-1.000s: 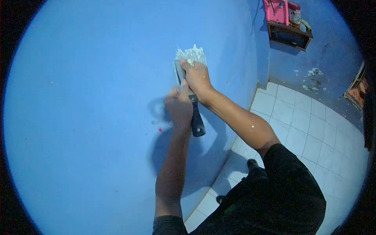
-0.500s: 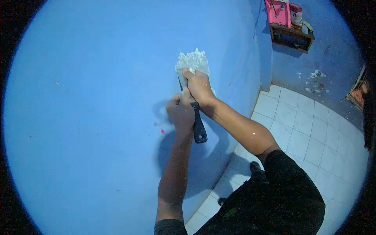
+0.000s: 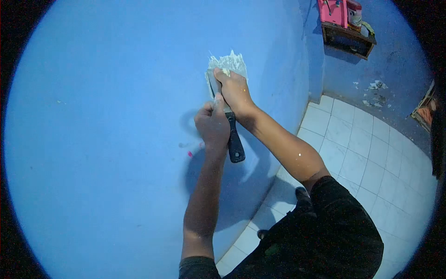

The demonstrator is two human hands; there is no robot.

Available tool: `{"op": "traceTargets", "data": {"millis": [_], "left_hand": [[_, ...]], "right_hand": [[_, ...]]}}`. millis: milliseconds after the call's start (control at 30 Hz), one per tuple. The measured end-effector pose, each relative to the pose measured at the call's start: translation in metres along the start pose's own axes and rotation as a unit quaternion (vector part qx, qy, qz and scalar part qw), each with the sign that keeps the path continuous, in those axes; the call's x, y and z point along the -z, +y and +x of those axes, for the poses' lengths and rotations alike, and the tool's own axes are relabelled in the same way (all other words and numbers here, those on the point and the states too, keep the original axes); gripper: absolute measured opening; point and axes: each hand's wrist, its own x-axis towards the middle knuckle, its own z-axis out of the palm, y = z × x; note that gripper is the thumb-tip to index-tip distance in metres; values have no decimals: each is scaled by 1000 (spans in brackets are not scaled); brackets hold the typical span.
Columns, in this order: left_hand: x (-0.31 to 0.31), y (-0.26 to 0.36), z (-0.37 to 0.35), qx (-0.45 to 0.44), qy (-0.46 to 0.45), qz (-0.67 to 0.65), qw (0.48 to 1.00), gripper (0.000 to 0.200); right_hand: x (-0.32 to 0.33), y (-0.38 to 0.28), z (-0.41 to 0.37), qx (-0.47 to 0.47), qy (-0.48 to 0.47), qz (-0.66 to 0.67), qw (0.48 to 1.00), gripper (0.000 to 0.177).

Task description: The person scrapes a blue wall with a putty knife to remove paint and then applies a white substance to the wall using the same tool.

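A putty knife (image 3: 235, 142) with a black handle points up along the blue wall (image 3: 107, 139), its metal blade partly behind my hands. My left hand (image 3: 213, 123) is closed around the knife where the handle meets the blade, thumb pointing up. Above it, my right hand (image 3: 234, 90) is closed over the blade, thumb at the blade's left edge. A small pale lump (image 3: 226, 72), looking like putty, shows beside that thumb. Just past my right hand, a rough greyish-white patch of exposed wall (image 3: 230, 60) has ragged edges.
A wooden wall shelf (image 3: 348, 39) at upper right carries a pink item (image 3: 333, 13) and a jar (image 3: 354, 14). Peeled spots (image 3: 377, 85) mark the far wall. White floor tiles (image 3: 341, 135) lie below at right, with my feet near the wall's base.
Both hands and the putty knife sit slightly higher in the view, and the surroundings have shifted a little too. The grip looks the same.
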Motion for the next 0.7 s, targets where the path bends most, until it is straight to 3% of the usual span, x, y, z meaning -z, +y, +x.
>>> {"op": "traceTargets", "data": {"millis": [67,100,167,267,300,400,467,500,600,633,667,700], "left_hand": [[-2,-10,-4,-25,41,42,998,31],[-4,-12,1,-31,38,41,998,31],[-3,-11,5,44,28,-63,997,31],[-8,-12,5,44,19,-55,997,32],[-11,-10,-1,45,20,-56,997,32],[-14,-1,-8,72,87,-93,989,36],[-7,-4,7,-80,64,34,994,37],[-6,-7,9,-74,63,37,995,37],[-14,-13,9,-74,45,-5,996,35],[-20,-14,-1,-29,61,-55,996,37],[-21,-16,-7,16,77,-105,991,38],[-16,-17,-6,28,60,-55,996,38]], "right_hand": [[-1,13,2,99,-1,-54,994,33],[0,14,10,104,3,-52,993,33],[0,4,9,121,35,-143,982,32],[2,-7,-1,64,-25,-35,997,34],[4,-4,-5,131,1,-119,984,33],[0,-5,-8,107,-12,-58,993,32],[-4,-7,16,138,-14,-77,987,31],[-3,-4,22,165,-16,-99,981,30],[4,1,10,138,-7,-136,981,29],[6,2,0,65,-27,-53,996,29],[5,0,0,68,-31,-49,996,29],[5,-2,0,79,-23,-45,996,29]]}}
